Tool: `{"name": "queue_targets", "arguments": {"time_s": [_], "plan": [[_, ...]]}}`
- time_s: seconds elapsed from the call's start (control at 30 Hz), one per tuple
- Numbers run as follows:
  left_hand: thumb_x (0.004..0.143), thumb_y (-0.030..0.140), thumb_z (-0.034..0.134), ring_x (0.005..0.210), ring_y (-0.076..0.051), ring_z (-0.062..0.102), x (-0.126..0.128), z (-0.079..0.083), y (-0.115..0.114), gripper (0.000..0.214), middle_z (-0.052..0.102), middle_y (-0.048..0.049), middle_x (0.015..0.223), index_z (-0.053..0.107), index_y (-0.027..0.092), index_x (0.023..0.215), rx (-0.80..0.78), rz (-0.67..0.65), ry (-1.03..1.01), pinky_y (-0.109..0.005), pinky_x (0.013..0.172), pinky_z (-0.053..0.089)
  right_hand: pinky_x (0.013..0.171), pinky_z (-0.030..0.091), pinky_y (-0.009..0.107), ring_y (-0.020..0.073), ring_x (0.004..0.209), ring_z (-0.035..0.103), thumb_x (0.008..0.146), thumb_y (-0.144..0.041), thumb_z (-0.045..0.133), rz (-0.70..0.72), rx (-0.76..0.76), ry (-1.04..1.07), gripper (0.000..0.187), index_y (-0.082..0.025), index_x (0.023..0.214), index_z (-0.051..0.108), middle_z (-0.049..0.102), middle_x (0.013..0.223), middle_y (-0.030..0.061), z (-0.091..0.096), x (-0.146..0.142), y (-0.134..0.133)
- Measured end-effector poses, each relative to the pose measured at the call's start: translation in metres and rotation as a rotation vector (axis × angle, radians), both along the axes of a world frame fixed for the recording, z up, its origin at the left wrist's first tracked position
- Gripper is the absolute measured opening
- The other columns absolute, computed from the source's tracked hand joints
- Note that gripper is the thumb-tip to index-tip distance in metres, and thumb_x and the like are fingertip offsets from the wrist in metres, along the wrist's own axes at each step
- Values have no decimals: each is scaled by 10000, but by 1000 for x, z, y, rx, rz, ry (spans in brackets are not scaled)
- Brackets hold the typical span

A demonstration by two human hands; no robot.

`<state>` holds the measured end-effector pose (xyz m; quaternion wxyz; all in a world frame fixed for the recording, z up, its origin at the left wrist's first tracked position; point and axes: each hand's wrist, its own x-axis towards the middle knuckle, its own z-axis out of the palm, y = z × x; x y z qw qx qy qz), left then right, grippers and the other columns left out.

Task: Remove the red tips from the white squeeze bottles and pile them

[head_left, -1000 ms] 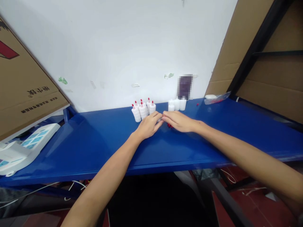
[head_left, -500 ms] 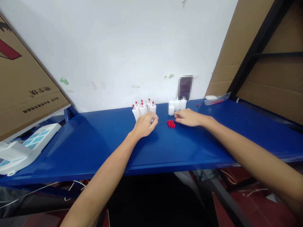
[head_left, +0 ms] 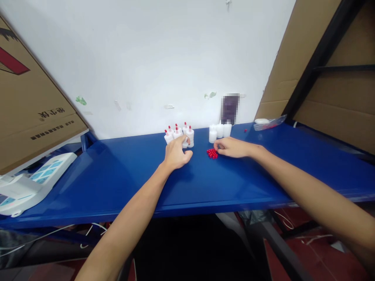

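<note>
On the head cam, the left hand (head_left: 177, 153) is right up against a cluster of white bottles with red tips (head_left: 190, 137), thumb spread away from the fingers; can't tell if those fingers have hold of a bottle. The right hand (head_left: 231, 147) has its fingers curled at the edge of the little red caps (head_left: 212, 153), which sit in a pile on the blue table (head_left: 117, 175). Can't tell if it's pinching one. Some plain white containers (head_left: 213, 136) stand just behind.

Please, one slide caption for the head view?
Left hand at red-tipped bottles, right hand beside red pieces on a blue table.
</note>
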<state>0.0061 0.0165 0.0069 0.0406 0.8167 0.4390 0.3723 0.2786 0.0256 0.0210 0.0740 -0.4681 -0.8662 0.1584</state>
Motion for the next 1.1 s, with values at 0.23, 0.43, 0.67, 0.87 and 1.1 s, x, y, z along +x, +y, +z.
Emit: {"name": "queue_targets", "arguments": {"time_s": [0.23,0.43,0.67,0.87,1.1], "plan": [[665,225,459,591,-165,452,-1,-3,2,216,590,-7,723,536,207,866,39,-180,-92,-325,626,390,635,384,298,179,664,568,886,-250,518,-10,12,2,102,-197,900,605,653,763,38,0,-1,0],[666,226,416,641,-179,467,-4,-6,5,172,549,-19,722,505,203,811,192,-301,-133,-337,652,385,649,381,295,173,672,569,896,-269,528,-16,-5,-10,120,-184,904,612,665,784,46,2,1,0],[874,227,423,785,-195,574,1,-6,3,341,643,-60,976,545,182,1189,68,-230,20,-347,770,464,608,372,299,155,575,537,928,-289,520,-40,326,142,179,-173,941,655,625,645,16,11,-8,-17],[972,376,503,763,-180,629,6,-11,2,539,653,-93,1138,376,210,1468,-46,-190,56,-347,786,516,798,524,342,203,858,695,925,-237,527,148,469,326,435,-193,1349,614,741,1180,96,6,-34,-34],[952,347,558,765,-187,650,10,-10,0,554,684,-61,1031,391,217,1464,-82,-260,79,-325,753,530,900,564,367,225,1044,721,930,-177,490,213,492,265,527,-243,1442,595,668,1388,61,-4,-45,-35]]}}
